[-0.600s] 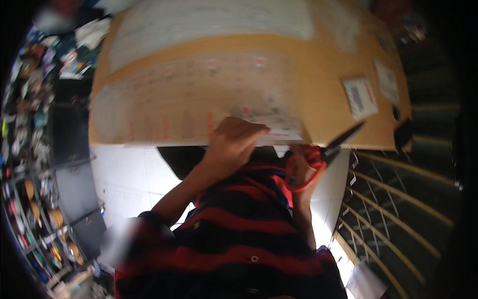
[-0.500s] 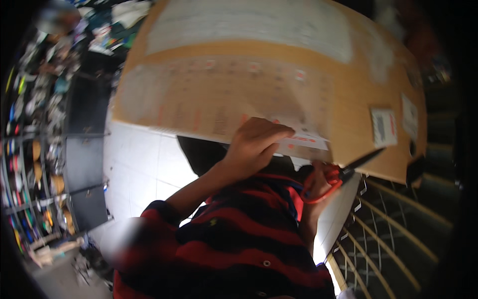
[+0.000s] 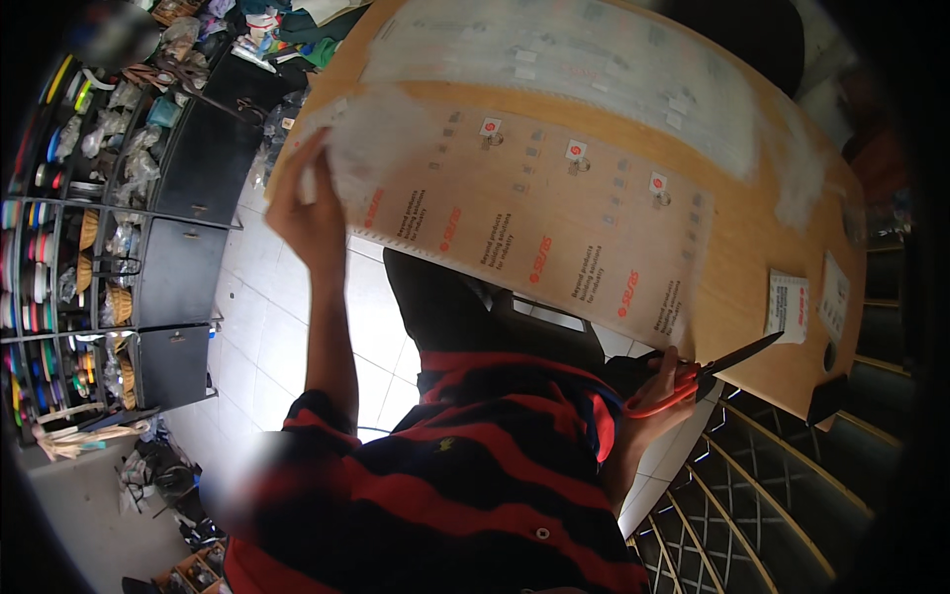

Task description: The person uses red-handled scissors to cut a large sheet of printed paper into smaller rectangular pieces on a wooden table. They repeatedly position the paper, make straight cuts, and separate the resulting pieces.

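A long translucent plastic sheet (image 3: 475, 198) with repeated red and black print lies along the near edge of the wooden table (image 3: 737, 257). My left hand (image 3: 309, 213) is raised at its left end, thumb and fingers apart, beside a blurred whitish part of the sheet. My right hand (image 3: 661, 404) grips red-handled scissors (image 3: 742, 356) whose dark blades point right, over the table's near right edge. Its raised fingertips are close to the sheet's near right corner; whether they touch it I cannot tell.
Whitish plastic sheets (image 3: 574, 74) lie farther back on the table. Two small printed white cards (image 3: 789, 307) sit at its right. Left stand dark cabinets (image 3: 178, 262) and shelves crowded with rolls (image 3: 40, 277). A yellow-edged metal rack (image 3: 752, 475) is at the lower right.
My left hand has moved left, from the sheet's right part to its left end. The small white red-printed piece under it no longer shows. My right hand still holds the scissors, slightly farther right.
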The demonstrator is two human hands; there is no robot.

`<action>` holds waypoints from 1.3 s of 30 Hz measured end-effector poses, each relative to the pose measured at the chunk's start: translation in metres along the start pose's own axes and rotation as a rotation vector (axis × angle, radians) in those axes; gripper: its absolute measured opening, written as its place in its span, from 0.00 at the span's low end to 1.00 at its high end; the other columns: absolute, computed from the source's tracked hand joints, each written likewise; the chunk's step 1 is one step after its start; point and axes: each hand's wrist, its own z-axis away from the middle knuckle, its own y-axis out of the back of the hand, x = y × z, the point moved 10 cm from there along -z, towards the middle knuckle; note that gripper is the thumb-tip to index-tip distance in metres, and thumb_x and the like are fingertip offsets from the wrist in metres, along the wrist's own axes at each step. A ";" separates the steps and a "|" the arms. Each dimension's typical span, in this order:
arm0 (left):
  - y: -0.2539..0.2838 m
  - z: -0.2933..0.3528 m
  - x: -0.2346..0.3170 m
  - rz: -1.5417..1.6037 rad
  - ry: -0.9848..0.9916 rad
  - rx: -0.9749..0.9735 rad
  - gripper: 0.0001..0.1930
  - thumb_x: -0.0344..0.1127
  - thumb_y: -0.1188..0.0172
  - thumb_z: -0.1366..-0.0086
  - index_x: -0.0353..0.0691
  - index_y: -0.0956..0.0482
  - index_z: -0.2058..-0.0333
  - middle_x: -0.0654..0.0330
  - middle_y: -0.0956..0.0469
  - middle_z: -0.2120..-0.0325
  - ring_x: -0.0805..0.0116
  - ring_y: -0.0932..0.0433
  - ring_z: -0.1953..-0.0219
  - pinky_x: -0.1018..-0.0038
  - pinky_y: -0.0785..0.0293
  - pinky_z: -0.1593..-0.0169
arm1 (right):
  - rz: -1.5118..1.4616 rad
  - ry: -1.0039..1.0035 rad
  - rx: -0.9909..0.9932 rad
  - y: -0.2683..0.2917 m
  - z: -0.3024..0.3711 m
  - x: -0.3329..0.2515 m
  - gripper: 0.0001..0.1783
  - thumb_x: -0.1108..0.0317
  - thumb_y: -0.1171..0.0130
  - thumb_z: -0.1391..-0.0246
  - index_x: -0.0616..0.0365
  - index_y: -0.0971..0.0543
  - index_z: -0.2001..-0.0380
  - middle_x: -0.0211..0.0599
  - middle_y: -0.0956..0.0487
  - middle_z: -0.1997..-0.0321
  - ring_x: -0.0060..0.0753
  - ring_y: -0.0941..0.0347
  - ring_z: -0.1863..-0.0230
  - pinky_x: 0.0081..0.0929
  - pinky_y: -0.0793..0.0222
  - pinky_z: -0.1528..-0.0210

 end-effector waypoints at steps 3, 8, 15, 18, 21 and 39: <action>0.013 -0.017 -0.023 -0.223 -0.182 0.071 0.13 0.18 0.39 0.39 0.40 0.15 0.58 0.56 0.15 0.58 0.64 0.16 0.56 0.72 0.24 0.52 | -0.056 0.028 0.052 -0.001 -0.001 0.006 0.18 0.66 0.35 0.43 0.64 0.25 0.82 0.32 0.25 0.83 0.18 0.40 0.85 0.22 0.46 0.80; -0.026 0.008 -0.114 -0.308 -0.135 -0.293 0.13 0.21 0.38 0.43 0.38 0.15 0.59 0.53 0.16 0.59 0.55 0.18 0.55 0.66 0.24 0.50 | -0.126 0.055 0.085 -0.005 0.001 0.004 0.15 0.69 0.33 0.45 0.62 0.27 0.80 0.29 0.28 0.85 0.18 0.39 0.85 0.21 0.44 0.79; -0.050 0.026 -0.126 -0.203 -0.058 -0.464 0.10 0.27 0.38 0.40 0.36 0.17 0.58 0.48 0.19 0.55 0.49 0.20 0.52 0.63 0.25 0.46 | -0.177 0.065 0.158 0.005 0.001 0.006 0.10 0.70 0.38 0.43 0.60 0.27 0.75 0.26 0.33 0.87 0.14 0.44 0.89 0.17 0.53 0.85; -0.052 0.027 -0.133 -0.214 -0.024 -0.503 0.12 0.29 0.38 0.40 0.37 0.18 0.56 0.48 0.20 0.52 0.46 0.23 0.48 0.60 0.29 0.42 | -0.194 0.050 0.153 0.017 -0.006 0.016 0.10 0.69 0.38 0.43 0.58 0.26 0.75 0.24 0.35 0.88 0.13 0.45 0.89 0.17 0.54 0.86; -0.050 0.030 -0.136 -0.355 -0.092 -0.484 0.15 0.30 0.37 0.40 0.39 0.19 0.53 0.48 0.23 0.47 0.45 0.28 0.42 0.56 0.35 0.38 | -0.074 0.022 0.045 0.010 -0.009 0.028 0.10 0.67 0.37 0.42 0.56 0.24 0.75 0.21 0.36 0.88 0.12 0.46 0.89 0.18 0.55 0.86; -0.158 0.187 0.165 0.175 -0.410 -1.150 0.29 0.44 0.32 0.43 0.54 0.25 0.41 0.55 0.43 0.32 0.42 0.49 0.29 0.36 0.57 0.32 | -0.216 -0.017 -0.290 0.019 0.012 0.024 0.22 0.53 0.49 0.34 0.61 0.26 0.72 0.32 0.25 0.79 0.17 0.36 0.85 0.19 0.41 0.78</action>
